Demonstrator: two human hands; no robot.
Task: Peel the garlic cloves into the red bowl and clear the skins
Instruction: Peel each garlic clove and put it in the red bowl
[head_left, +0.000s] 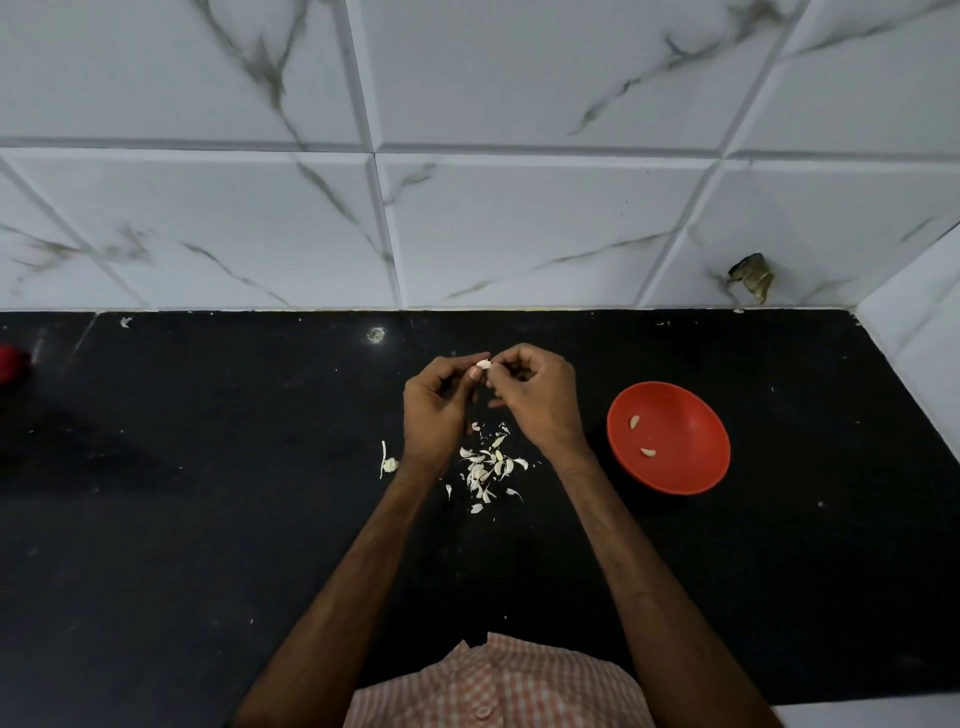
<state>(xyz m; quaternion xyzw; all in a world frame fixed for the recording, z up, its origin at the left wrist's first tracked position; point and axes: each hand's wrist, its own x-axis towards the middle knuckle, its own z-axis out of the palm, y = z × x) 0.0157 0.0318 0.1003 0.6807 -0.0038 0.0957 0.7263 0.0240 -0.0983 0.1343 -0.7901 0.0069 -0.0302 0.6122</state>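
Above the black desk (208, 519), the left grip (439, 405) and the right grip (535, 395) meet, both pinching one garlic clove (483, 365) at curled fingertips; loose skins (488, 467) lie scattered on the desk just nearer; the red bowl (688, 410), to the right, holds two peeled cloves (634, 422).

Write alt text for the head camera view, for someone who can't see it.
The left hand and right hand pinch a garlic clove over scattered skins on a black counter. A red bowl at right holds two peeled cloves.
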